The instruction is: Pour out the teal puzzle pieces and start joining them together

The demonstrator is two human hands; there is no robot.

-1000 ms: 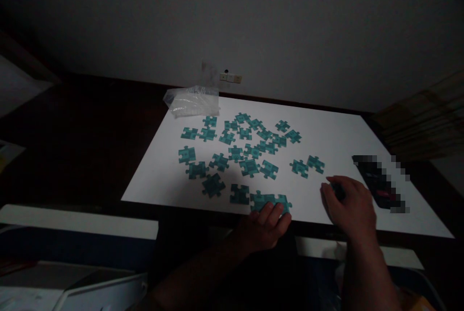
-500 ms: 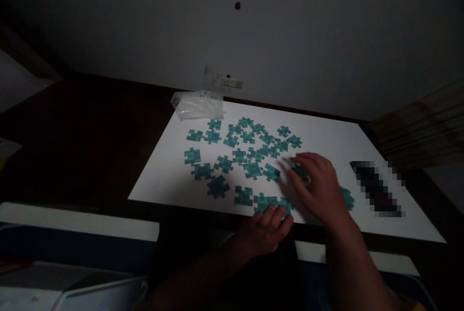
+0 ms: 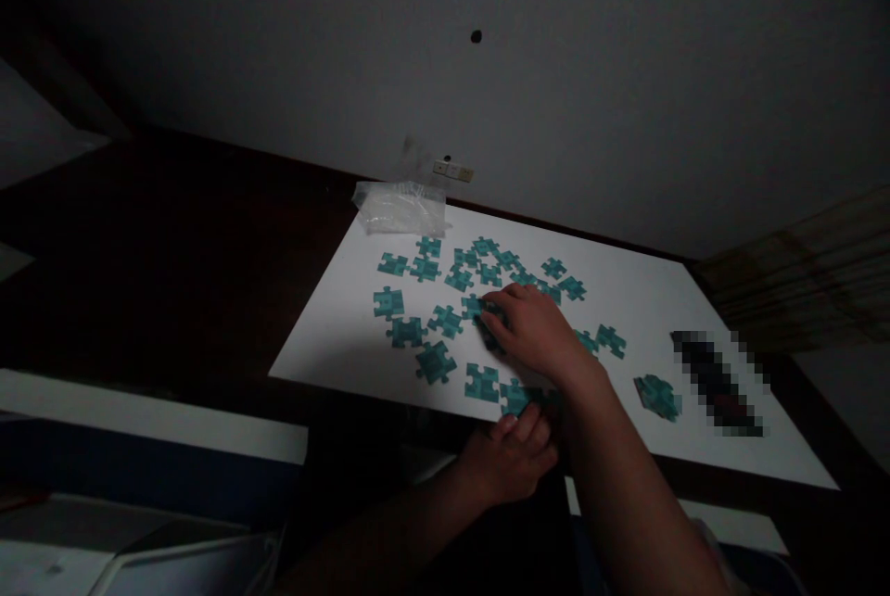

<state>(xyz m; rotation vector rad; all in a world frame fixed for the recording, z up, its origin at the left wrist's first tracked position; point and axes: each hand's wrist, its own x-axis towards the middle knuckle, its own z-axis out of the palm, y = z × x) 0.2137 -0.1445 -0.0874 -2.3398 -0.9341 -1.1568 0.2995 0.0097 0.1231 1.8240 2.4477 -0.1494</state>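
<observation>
There's the right hand [image 3: 534, 332], fingers curled down on a jigsaw piece [image 3: 474, 306] just ahead of them, grip impossible to call, while the left hand [image 3: 511, 459], nearer, lies half-curled against joined pieces [image 3: 518, 398] at the sheet's [image 3: 334, 336] near edge!

Teal jigsaw puzzle pieces [image 3: 436, 362] are showing dark blotched markings against a white sheet [image 3: 334, 336], with a dark brown tabletop [image 3: 209, 234] framing it at nine o'clock. A colourless plastic bag [image 3: 400, 209] is glinting at twelve o'clock, tan stripes are crossing a woven panel [image 3: 799, 272] at three o'clock, and a pixelated black-and-red object [image 3: 716, 383] is showing at four o'clock.
</observation>
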